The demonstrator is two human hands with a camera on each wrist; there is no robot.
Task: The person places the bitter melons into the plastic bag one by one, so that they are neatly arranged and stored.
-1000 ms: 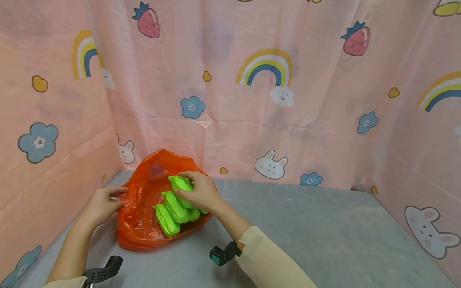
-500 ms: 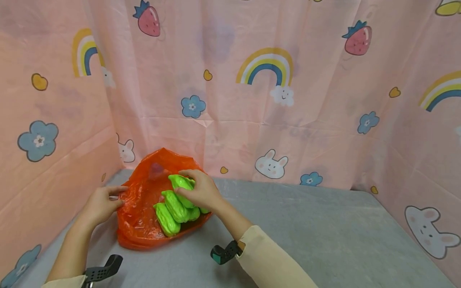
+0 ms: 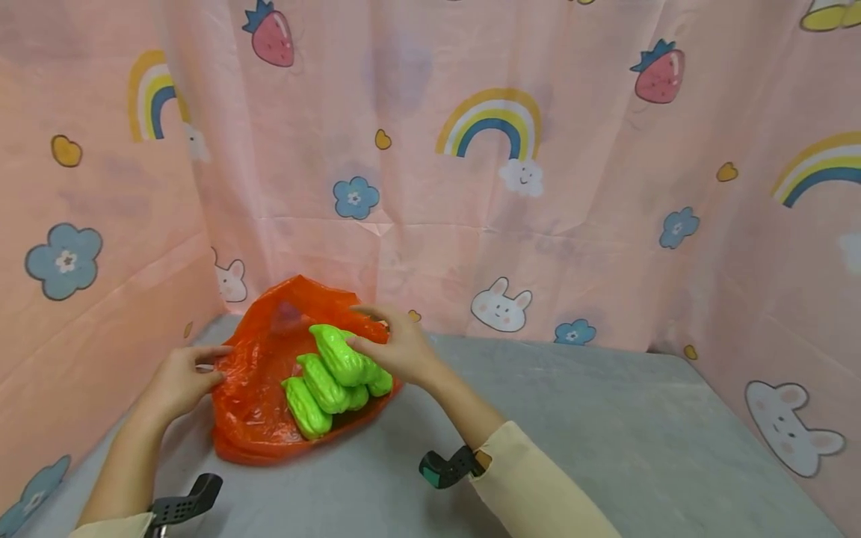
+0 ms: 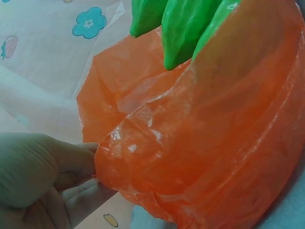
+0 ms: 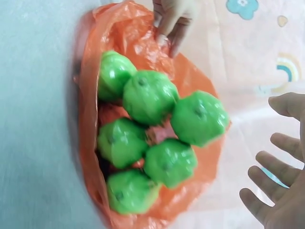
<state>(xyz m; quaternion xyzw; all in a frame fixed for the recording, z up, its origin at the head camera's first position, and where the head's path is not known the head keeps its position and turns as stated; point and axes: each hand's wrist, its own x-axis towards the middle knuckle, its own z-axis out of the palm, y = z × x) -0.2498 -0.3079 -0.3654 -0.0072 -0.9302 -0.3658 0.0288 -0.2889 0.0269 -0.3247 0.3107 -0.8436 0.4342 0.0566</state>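
An orange-red plastic bag (image 3: 252,426) lies on its side on the grey table with its mouth facing me. Several bright green ribbed gourds (image 3: 326,384) with pointed ends are stacked inside it. My left hand (image 3: 176,382) pinches the left rim of the bag between thumb and fingers, also plain in the left wrist view, where the hand (image 4: 33,171) is at the lower left. My right hand (image 3: 407,351) is spread beside the topmost gourd (image 3: 341,357). In the right wrist view its fingers (image 5: 271,183) hold nothing and stand apart from the gourds (image 5: 199,118).
A grey tabletop (image 3: 572,433) extends to the right of the bag. Behind and on both sides hangs a pink curtain (image 3: 430,246) printed with rainbows, strawberries, rabbits and flowers. Black wrist-worn cameras (image 3: 447,469) sit on both wrists.
My right hand has let go of the topmost gourd and drawn back to the right, its fingers opening. That gourd stays on the pile. My left hand keeps its pinch on the bag.
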